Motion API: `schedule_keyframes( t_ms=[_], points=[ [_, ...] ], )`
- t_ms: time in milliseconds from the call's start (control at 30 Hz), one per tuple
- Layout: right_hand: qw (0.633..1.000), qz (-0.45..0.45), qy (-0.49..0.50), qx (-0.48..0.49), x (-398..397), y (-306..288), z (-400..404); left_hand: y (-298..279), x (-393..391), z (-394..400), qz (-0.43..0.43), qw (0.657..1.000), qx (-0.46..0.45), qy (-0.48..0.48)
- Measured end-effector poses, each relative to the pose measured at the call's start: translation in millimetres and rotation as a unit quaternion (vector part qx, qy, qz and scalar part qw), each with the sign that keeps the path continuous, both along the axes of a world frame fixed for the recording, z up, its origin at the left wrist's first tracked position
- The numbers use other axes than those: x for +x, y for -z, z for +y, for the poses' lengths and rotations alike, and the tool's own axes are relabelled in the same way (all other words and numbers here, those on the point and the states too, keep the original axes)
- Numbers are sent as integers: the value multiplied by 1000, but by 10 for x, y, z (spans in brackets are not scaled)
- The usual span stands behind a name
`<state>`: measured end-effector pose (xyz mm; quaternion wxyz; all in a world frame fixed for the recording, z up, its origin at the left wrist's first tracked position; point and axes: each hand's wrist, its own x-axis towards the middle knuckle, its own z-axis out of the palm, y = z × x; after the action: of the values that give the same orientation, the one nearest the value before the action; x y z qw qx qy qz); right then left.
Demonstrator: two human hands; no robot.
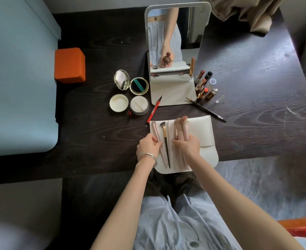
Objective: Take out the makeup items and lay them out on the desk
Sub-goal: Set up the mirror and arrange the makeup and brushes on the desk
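A white brush pouch (202, 134) lies open at the desk's front edge. On its left part lie thin pink brushes (157, 136) and a black-and-gold brush (165, 136). My right hand (187, 147) grips a bundle of fat pink brushes (182, 125) over the pouch's middle. My left hand (148, 146) pinches the thin pink brushes at the pouch's left edge. Behind the pouch lie a red eyeliner pen (154, 110), a dark brow pencil (207, 110), an open gold compact (130, 83), two round powder jars (128, 104) and several lipsticks (203, 85).
A white standing mirror (175, 51) stands at the back middle of the dark wooden desk (94, 138). An orange box (70, 65) sits at the desk's left edge. Beige cloth (248, 13) hangs at the back right. A small clear cap (220, 98) lies right of the lipsticks.
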<state>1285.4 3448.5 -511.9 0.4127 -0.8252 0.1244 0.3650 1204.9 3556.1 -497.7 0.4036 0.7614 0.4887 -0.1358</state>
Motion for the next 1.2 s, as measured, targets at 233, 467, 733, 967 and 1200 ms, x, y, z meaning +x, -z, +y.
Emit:
schedule_keyframes(
  t_ms=[233,467,733,967,1200],
  points=[
    [1000,9,-8,-27,30,21,20,1,84,-16,5,999,-15,-35],
    [1000,-5,14,-14,-31,2,20,26,90,-12,0,999,-22,-40],
    [1000,-6,3,4,-28,-22,17,20,64,-16,-17,1000,-26,-3],
    [999,-19,9,46,-43,-63,-77,29,8,24,-21,1000,-17,-14],
    [999,-36,21,32,-45,-79,-75,30,-12,68,-27,999,-6,-23]
  ],
)
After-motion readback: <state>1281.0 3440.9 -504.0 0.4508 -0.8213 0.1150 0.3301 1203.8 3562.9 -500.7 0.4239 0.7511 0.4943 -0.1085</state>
